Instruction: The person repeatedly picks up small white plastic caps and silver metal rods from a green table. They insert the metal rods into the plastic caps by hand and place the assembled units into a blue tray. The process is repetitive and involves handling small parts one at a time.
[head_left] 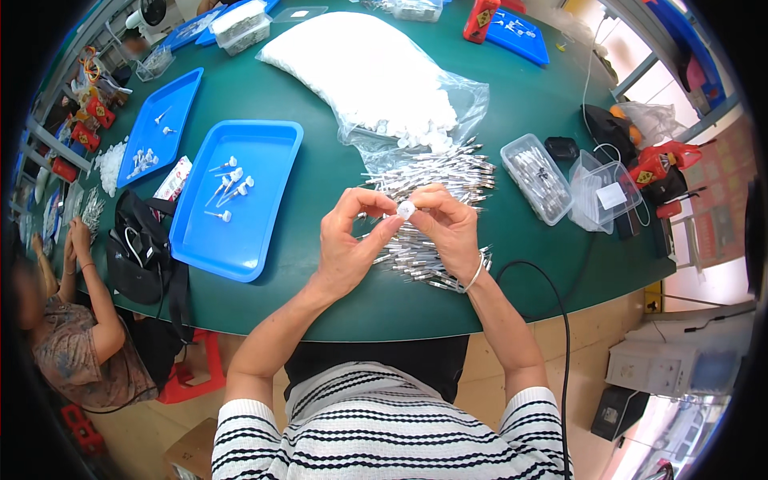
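Between my fingertips, over the near middle of the table, is a small round white plastic cap (406, 210). My left hand (349, 240) pinches it from the left with thumb and forefinger. From the other side my right hand (450, 234) grips the same cap, its fingers closed. Whether a metal rod is fixed in the cap is hidden by my fingers. Beneath and behind both hands spreads a heap of thin silvery metal rods (448, 172). A large clear bag of white caps (360, 68) lies open just beyond, with caps spilling toward the rods.
To the left, a blue tray (276, 192) holds several capped rods; another blue tray (180, 108) lies beyond it. On the right are a clear box of rods (538, 180), an empty-looking clear container (604, 196) and a black cable (552, 280). A co-worker (88, 336) sits at left.
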The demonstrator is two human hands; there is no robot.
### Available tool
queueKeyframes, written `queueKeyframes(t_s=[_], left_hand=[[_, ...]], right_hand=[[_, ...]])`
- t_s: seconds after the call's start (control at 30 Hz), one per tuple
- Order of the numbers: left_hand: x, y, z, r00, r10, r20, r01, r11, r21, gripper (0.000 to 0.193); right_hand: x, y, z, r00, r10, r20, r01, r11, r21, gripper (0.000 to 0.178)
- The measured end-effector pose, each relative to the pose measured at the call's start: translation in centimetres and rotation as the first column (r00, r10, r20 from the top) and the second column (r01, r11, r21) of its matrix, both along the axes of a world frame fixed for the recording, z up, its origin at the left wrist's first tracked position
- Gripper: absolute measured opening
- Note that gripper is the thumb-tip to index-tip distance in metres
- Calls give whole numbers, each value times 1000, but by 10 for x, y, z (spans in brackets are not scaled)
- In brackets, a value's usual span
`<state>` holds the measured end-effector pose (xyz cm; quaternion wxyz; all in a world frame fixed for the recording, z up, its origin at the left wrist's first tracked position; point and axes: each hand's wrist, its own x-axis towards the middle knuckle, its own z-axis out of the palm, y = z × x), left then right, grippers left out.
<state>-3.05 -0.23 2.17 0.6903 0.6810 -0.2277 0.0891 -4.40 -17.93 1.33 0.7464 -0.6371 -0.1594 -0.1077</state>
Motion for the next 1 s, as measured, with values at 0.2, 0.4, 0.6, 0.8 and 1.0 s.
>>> queueKeyframes(t_s=[0.2, 0.4, 0.6, 0.8, 1.0], left_hand=[[0, 0, 1, 999, -34, -39, 32, 999, -39, 13], [-1, 0, 4, 991, -84, -107, 74, 993, -91, 12], [1, 3, 4, 951, -192, -242, 146, 970, -193, 13], [3, 4, 2, 998, -22, -51, 24, 999, 39, 9], [2, 9, 21, 983, 46, 178, -91, 963, 254, 8]], right_hand=[[0, 1, -2, 1000, -4, 18, 4, 1000, 6, 14], [-2, 3, 0, 999, -39, -7, 39, 999, -21, 15], [-1, 1, -1, 999, -46, 9, 46, 999, -12, 16], [-1, 0, 0, 998, -48, 38, 50, 998, -34, 16], [-2, -3, 2, 998, -51, 40, 55, 994, -96, 17]])
